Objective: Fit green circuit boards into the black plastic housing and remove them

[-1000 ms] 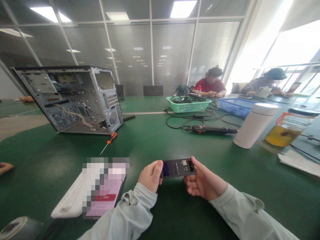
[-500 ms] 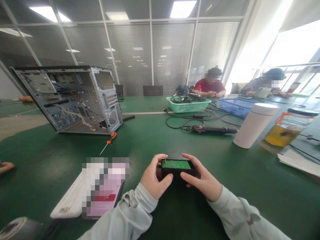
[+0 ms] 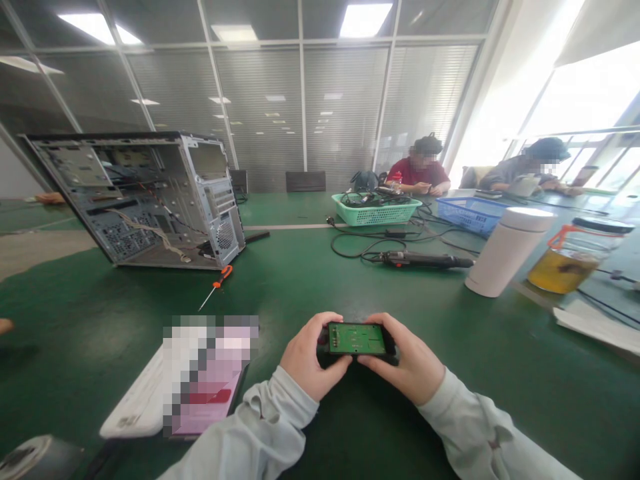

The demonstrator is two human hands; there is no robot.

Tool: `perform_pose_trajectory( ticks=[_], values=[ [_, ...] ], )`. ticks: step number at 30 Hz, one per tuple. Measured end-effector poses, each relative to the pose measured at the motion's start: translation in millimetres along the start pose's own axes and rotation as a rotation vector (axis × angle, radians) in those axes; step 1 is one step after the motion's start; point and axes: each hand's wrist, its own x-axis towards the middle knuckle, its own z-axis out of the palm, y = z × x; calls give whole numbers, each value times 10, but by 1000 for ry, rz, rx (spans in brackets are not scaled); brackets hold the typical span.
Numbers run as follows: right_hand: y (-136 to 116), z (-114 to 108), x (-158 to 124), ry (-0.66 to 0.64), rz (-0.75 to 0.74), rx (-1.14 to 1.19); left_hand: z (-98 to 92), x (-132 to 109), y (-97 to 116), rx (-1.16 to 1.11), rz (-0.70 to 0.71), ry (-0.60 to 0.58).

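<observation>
A small black case with a green circuit board point(image 3: 357, 339) in it is held between my two hands, its board side facing up toward me. My left hand point(image 3: 311, 360) grips its left end, thumb along the near edge and fingers at the far edge. At the right end my right hand point(image 3: 411, 360) closes round the case in the same way. An orange-handled screwdriver point(image 3: 217, 285) lies beyond my left hand. To the left are a white device point(image 3: 135, 400) and a phone with a pink screen point(image 3: 210, 400), partly pixelated.
An open computer case point(image 3: 165, 200) stands back left. A corded power screwdriver point(image 3: 425, 259), green basket point(image 3: 375, 212), blue basket point(image 3: 470, 213), white bottle point(image 3: 507, 253) and jar point(image 3: 575, 257) are right. Two people sit behind. A tape roll point(image 3: 40, 457) lies front left; someone's fingertips point(image 3: 5, 326) show at left.
The case has tilted so that more of the green board faces me, and my fingers have shifted with it. The other person's fingers at the left edge have moved further out of view.
</observation>
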Motion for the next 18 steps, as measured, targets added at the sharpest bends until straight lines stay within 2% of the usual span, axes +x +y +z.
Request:
perform_pose_trajectory(
  ticks=[5, 12, 18],
  values=[
    [21, -7, 14, 2, 3, 21, -4, 16, 4, -149, -119, 29],
    [-3, -11, 5, 3, 28, 7, -15, 47, -4, -231, -162, 38],
    [-44, -37, 17, -23, -8, -50, -20, 30, -20, -222, -162, -51]
  ],
)
